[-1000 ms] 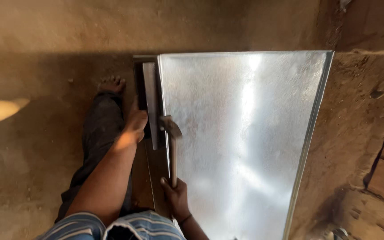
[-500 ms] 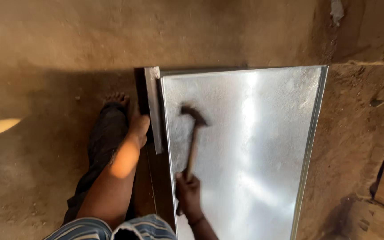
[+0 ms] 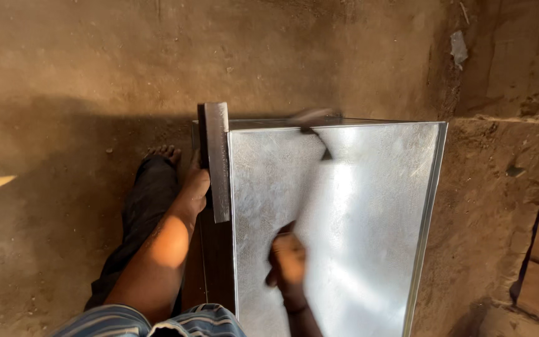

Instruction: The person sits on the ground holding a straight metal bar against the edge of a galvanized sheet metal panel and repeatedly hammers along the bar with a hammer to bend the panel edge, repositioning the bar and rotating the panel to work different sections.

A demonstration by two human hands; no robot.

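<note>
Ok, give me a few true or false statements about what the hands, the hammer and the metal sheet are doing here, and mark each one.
1. The left hand rests against the flat metal bar at the sheet's left edge. True.
2. The right hand is empty. False: it grips a hammer, blurred by motion.
3. The hammer's head is near the far edge of the metal sheet. True.
4. The sheet lies on a tiled floor. False: the ground around it is bare earth.
5. A bare foot shows to the left of the sheet. True.
</note>
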